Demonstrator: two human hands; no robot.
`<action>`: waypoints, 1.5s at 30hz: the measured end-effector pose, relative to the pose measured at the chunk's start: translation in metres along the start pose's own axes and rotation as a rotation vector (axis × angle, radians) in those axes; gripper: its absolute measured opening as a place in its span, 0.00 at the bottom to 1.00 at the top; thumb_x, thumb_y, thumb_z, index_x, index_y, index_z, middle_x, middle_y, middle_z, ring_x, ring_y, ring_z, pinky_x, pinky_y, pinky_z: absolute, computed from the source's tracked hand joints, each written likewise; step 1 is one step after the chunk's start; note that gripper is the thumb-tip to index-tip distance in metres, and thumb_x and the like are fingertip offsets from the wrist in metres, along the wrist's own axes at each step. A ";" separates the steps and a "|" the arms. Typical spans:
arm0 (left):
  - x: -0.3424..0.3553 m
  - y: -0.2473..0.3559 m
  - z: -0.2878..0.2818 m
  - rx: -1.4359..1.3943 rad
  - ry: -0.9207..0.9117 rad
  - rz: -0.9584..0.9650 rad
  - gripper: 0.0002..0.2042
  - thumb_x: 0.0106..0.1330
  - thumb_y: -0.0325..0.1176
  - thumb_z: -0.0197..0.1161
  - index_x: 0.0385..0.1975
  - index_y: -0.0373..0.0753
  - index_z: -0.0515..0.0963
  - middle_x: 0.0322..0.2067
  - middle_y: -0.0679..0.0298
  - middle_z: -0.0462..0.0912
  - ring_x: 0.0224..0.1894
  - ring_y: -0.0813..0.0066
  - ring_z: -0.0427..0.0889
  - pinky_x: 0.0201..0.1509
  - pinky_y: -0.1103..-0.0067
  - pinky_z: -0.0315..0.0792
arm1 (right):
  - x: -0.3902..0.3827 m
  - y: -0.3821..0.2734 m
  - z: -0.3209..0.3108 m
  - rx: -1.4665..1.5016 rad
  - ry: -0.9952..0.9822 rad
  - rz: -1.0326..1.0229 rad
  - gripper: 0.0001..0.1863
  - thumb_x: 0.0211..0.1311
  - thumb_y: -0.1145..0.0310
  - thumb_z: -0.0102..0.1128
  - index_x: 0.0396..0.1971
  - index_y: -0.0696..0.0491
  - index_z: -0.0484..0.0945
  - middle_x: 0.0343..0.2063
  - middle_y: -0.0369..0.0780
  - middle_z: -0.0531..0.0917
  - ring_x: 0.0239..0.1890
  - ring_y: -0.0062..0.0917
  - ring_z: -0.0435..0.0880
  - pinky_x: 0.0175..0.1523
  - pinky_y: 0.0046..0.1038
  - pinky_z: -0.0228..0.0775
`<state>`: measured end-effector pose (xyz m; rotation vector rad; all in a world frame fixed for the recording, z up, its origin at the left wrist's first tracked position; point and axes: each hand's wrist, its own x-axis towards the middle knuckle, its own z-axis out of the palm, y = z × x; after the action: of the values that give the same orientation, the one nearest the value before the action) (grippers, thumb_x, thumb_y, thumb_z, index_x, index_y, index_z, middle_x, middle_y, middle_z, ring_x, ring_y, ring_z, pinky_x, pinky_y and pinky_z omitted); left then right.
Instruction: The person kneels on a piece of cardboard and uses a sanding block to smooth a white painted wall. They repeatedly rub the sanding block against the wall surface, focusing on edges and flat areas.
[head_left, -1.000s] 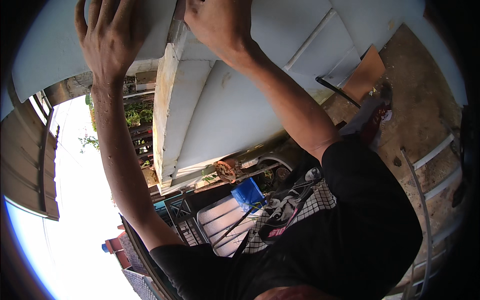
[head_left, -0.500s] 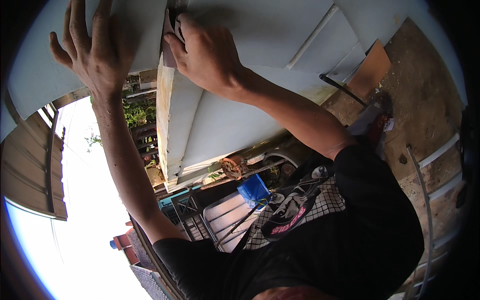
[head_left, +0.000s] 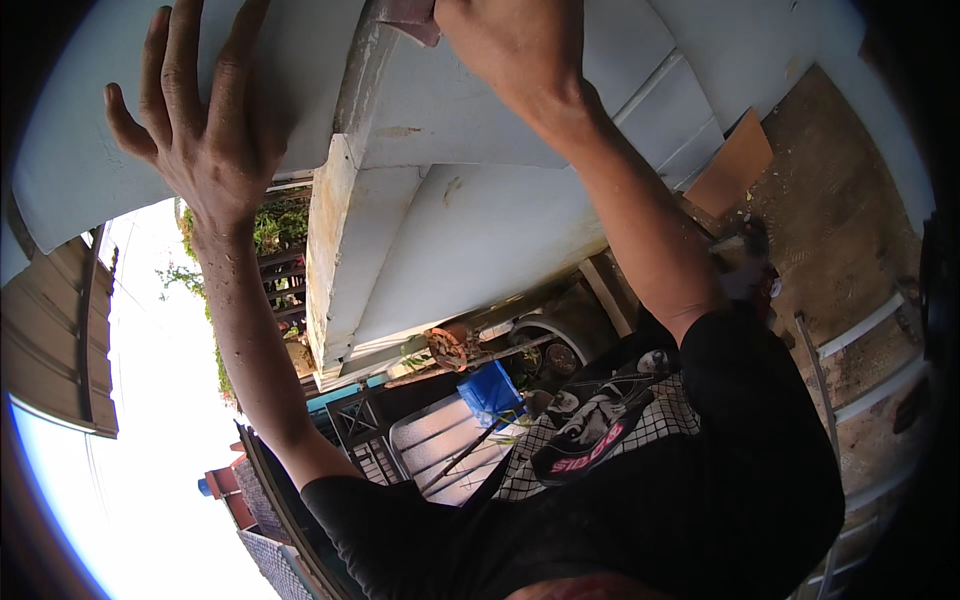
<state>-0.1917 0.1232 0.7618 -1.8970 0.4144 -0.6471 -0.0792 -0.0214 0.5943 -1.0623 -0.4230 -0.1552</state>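
Overhead, the pale grey painted panel (head_left: 85, 150) has a narrow, scraped strip (head_left: 353, 100) beside a white, stained beam (head_left: 330, 240). My left hand (head_left: 205, 130) rests against the panel left of the strip, its fingers spread and nothing held. At the top of the view my right hand (head_left: 510, 50) is closed on a reddish-brown piece of abrasive paper (head_left: 408, 18) against the strip; its fingertips are mostly hidden. Bare patches and stains mark the paintwork.
A metal ladder (head_left: 860, 330) is at the right, near a brown board (head_left: 728, 165) and my foot. Below are a terracotta pot (head_left: 447, 350), a blue container (head_left: 490, 390) and a slatted bench (head_left: 430, 440). Plants (head_left: 270, 230), roofs (head_left: 250, 510) and bright sky show at the left.
Since half a second ago my right hand has moved up and rightward along with the paper, uncovering more of the strip. My left hand sits slightly lower in view, its fingers still spread.
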 end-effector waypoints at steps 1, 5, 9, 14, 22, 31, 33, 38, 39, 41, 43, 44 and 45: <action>0.013 0.005 0.003 -0.120 0.086 -0.015 0.20 0.66 0.41 0.67 0.59 0.65 0.83 0.70 0.70 0.74 0.71 0.67 0.71 0.75 0.44 0.46 | 0.006 -0.006 -0.006 -0.009 -0.009 0.017 0.11 0.68 0.73 0.63 0.25 0.61 0.75 0.15 0.50 0.79 0.17 0.43 0.83 0.24 0.39 0.72; 0.040 0.008 0.005 -0.120 0.111 0.024 0.21 0.67 0.40 0.67 0.60 0.66 0.82 0.71 0.71 0.71 0.71 0.68 0.70 0.75 0.43 0.47 | -0.035 0.000 0.026 -0.114 0.059 -0.082 0.10 0.65 0.73 0.62 0.26 0.61 0.75 0.14 0.48 0.79 0.17 0.42 0.83 0.27 0.42 0.75; 0.052 0.008 0.013 -0.069 0.136 0.058 0.21 0.68 0.38 0.65 0.60 0.66 0.82 0.71 0.72 0.71 0.72 0.69 0.68 0.76 0.43 0.45 | -0.071 0.018 0.036 -0.124 0.011 -0.141 0.12 0.62 0.71 0.71 0.27 0.60 0.75 0.15 0.48 0.79 0.16 0.43 0.81 0.25 0.39 0.71; 0.030 0.010 0.001 0.162 0.076 0.154 0.25 0.60 0.23 0.58 0.59 0.50 0.81 0.74 0.60 0.67 0.76 0.59 0.63 0.81 0.50 0.43 | 0.001 0.013 0.003 -0.248 0.218 -0.190 0.12 0.67 0.72 0.64 0.24 0.62 0.77 0.15 0.49 0.80 0.19 0.41 0.84 0.25 0.36 0.74; 0.047 -0.006 0.024 0.264 0.283 0.271 0.27 0.57 0.17 0.56 0.56 0.48 0.82 0.75 0.61 0.66 0.77 0.58 0.61 0.83 0.50 0.41 | -0.029 0.025 0.015 -0.218 0.097 -0.241 0.08 0.60 0.75 0.64 0.26 0.64 0.78 0.17 0.51 0.82 0.22 0.44 0.87 0.30 0.41 0.80; 0.060 0.013 0.022 0.010 0.268 0.114 0.22 0.65 0.30 0.61 0.58 0.62 0.82 0.72 0.70 0.70 0.74 0.67 0.66 0.79 0.46 0.42 | -0.050 0.018 0.020 -0.194 0.026 -0.160 0.07 0.62 0.75 0.66 0.27 0.62 0.79 0.16 0.48 0.81 0.18 0.44 0.83 0.30 0.40 0.78; 0.051 0.019 0.017 -0.105 0.191 0.086 0.20 0.68 0.37 0.65 0.59 0.68 0.82 0.71 0.74 0.72 0.72 0.69 0.68 0.76 0.44 0.43 | -0.036 0.023 0.012 -0.221 0.021 -0.193 0.06 0.60 0.76 0.65 0.27 0.64 0.79 0.15 0.50 0.82 0.16 0.45 0.83 0.30 0.41 0.81; 0.049 0.013 0.025 0.219 0.168 0.200 0.25 0.62 0.23 0.59 0.57 0.56 0.82 0.73 0.68 0.68 0.76 0.65 0.63 0.82 0.51 0.40 | 0.032 0.032 -0.013 -0.345 0.307 -0.181 0.13 0.68 0.71 0.65 0.26 0.64 0.77 0.19 0.56 0.82 0.25 0.51 0.87 0.26 0.43 0.73; 0.053 0.012 0.028 0.266 0.181 0.224 0.25 0.61 0.22 0.59 0.57 0.54 0.82 0.74 0.67 0.68 0.76 0.65 0.63 0.83 0.52 0.39 | 0.016 0.028 -0.006 -0.267 0.115 -0.086 0.09 0.64 0.73 0.64 0.27 0.63 0.78 0.21 0.53 0.83 0.24 0.47 0.86 0.29 0.42 0.76; 0.049 0.010 0.023 0.329 0.145 0.240 0.24 0.62 0.22 0.58 0.58 0.53 0.81 0.74 0.66 0.68 0.77 0.64 0.62 0.84 0.53 0.39 | -0.032 0.012 0.020 -0.131 0.083 -0.061 0.06 0.62 0.75 0.64 0.31 0.63 0.79 0.25 0.52 0.85 0.27 0.44 0.87 0.34 0.41 0.80; 0.060 0.011 0.031 0.228 0.191 0.238 0.24 0.62 0.27 0.61 0.59 0.56 0.81 0.73 0.68 0.68 0.76 0.65 0.63 0.82 0.51 0.40 | -0.059 0.023 0.030 -0.096 -0.030 -0.030 0.05 0.61 0.77 0.66 0.32 0.61 0.78 0.24 0.51 0.84 0.29 0.45 0.88 0.36 0.43 0.79; 0.064 0.011 0.033 0.180 0.206 0.237 0.24 0.62 0.30 0.63 0.60 0.58 0.80 0.73 0.69 0.69 0.75 0.65 0.64 0.81 0.50 0.41 | -0.057 0.033 0.030 -0.072 -0.054 -0.037 0.05 0.60 0.77 0.66 0.31 0.60 0.77 0.23 0.51 0.83 0.28 0.45 0.87 0.36 0.43 0.79; 0.056 0.018 0.032 0.006 0.179 0.172 0.24 0.63 0.36 0.66 0.61 0.63 0.80 0.71 0.72 0.71 0.73 0.68 0.67 0.78 0.48 0.43 | -0.039 0.042 0.023 -0.134 0.083 -0.135 0.05 0.61 0.76 0.65 0.29 0.60 0.77 0.21 0.50 0.81 0.25 0.45 0.85 0.34 0.42 0.78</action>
<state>-0.1278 0.1083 0.7487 -1.7808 0.6815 -0.7033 -0.1076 0.0158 0.5541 -1.1546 -0.4137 -0.3501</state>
